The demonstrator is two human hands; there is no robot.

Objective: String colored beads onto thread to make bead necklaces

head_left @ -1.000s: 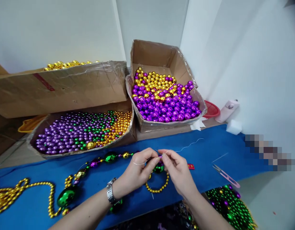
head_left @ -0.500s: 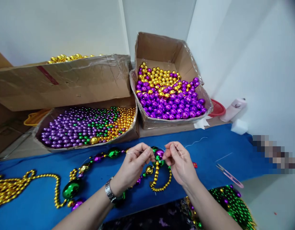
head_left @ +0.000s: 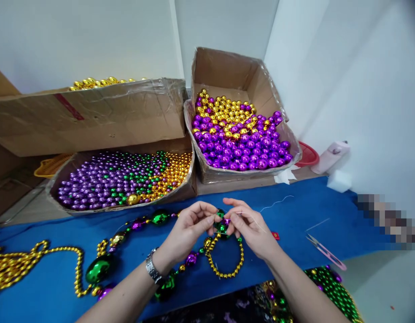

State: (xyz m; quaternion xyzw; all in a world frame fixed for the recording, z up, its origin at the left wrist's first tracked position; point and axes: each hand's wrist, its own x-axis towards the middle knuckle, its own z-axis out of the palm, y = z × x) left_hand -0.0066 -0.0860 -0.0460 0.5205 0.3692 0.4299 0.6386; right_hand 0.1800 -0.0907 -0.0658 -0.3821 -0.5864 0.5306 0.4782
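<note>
My left hand (head_left: 197, 224), with a metal watch at its wrist, pinches a thin clear thread close to a cluster of green and purple beads (head_left: 221, 224). On the other side of that cluster my right hand (head_left: 244, 224) also has thread in its fingers, and a strand trails over its back. Below the hands hangs a loop of small gold beads (head_left: 242, 260), resting on the blue cloth. A necklace of large green, purple and gold beads (head_left: 159, 217) curves across the cloth to the left. The fingertips partly hide the cluster and any knot.
Behind stand a cardboard box of purple, green and gold beads (head_left: 96, 179) and a taller one of purple and gold beads (head_left: 247, 148). Gold bead strands (head_left: 15, 264) lie at left. Pink-handled scissors (head_left: 328, 253) lie at right on the blue cloth (head_left: 294, 215).
My right hand has turned and its fingers have spread a little beside the bead cluster. The gold loop below now hangs rounder and lower. My left hand has barely moved.
</note>
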